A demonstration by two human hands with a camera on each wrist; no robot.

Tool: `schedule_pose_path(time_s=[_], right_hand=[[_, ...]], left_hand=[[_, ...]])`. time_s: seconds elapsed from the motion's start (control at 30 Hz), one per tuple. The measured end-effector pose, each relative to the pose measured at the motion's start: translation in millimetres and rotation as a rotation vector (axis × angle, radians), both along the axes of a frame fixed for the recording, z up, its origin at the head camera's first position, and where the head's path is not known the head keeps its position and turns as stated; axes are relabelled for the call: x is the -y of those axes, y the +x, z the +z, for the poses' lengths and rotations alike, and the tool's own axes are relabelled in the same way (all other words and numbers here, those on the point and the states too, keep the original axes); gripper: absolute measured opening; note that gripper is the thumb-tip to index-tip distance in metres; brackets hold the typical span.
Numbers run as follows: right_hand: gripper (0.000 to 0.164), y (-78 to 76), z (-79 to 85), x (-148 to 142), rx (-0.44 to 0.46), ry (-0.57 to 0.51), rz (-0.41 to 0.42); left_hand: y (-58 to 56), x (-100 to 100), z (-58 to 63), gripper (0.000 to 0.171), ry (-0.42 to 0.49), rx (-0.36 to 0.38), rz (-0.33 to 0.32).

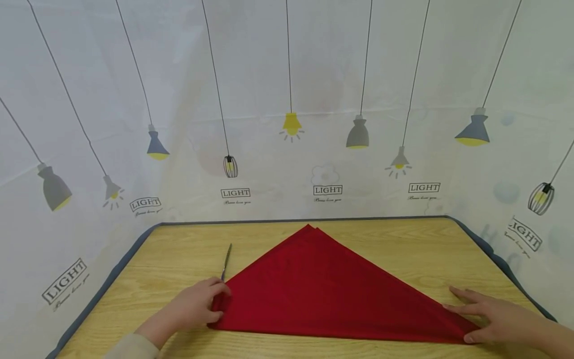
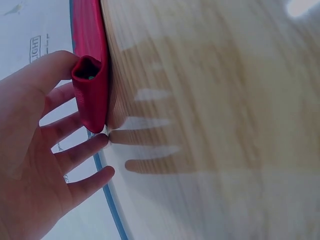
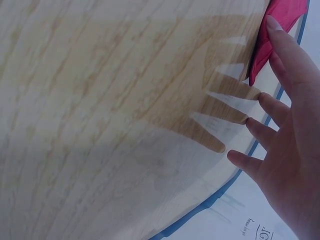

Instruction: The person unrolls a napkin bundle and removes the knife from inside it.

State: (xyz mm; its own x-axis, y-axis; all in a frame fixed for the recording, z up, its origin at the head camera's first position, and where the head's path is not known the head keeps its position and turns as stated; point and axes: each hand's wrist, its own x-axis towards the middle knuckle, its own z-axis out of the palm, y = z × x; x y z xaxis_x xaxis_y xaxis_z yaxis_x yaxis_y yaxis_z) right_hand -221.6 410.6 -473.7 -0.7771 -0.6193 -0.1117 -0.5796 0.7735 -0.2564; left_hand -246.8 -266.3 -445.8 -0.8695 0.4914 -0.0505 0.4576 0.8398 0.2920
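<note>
A red cloth (image 1: 296,289), folded into a broad triangle, lies on the wooden table with its peak pointing away from me. My left hand (image 1: 199,304) holds its left end between thumb and fingers. The left wrist view shows the folded end of this cloth (image 2: 92,95) as a rolled, hollow edge beside the thumb. At the right corner, my right hand (image 1: 498,316) rests with fingers spread and fairly straight. Its thumb touches the cloth tip (image 3: 280,25) in the right wrist view, while the other fingers fan out at the table surface.
A thin, dark, pointed tool (image 1: 226,259) lies just beyond my left hand, its near end partly hidden. The wooden table (image 1: 381,234) has a dark blue edge, and a white sheet (image 1: 260,89) printed with hanging lamps surrounds it on three sides.
</note>
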Motion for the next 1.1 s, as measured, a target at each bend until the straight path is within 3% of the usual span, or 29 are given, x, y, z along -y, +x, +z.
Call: schedule_pose_path(time_s=[0.3,0.53,0.8,1.1], right_hand=[[0.058,-1.6,-0.1,0,0.034,0.006,-0.02],[0.059,-2.6,-2.3,-2,0.009,-0.009,0.01],[0.059,-1.6,-3.8,-2,0.014,-0.018,0.005],[0.059,-1.3,-2.2,-2,0.055,-0.015,-0.023]], left_hand=[[0.1,10,0.5,0.036,0.026,0.061,0.009],[-3.0,13,0.8,0.032,0.02,0.03,-0.011],[-3.6,14,0.6,0.043,-0.002,0.01,-0.022],[-3.1,16,-0.6,0.035,-0.019,-0.001,-0.048]])
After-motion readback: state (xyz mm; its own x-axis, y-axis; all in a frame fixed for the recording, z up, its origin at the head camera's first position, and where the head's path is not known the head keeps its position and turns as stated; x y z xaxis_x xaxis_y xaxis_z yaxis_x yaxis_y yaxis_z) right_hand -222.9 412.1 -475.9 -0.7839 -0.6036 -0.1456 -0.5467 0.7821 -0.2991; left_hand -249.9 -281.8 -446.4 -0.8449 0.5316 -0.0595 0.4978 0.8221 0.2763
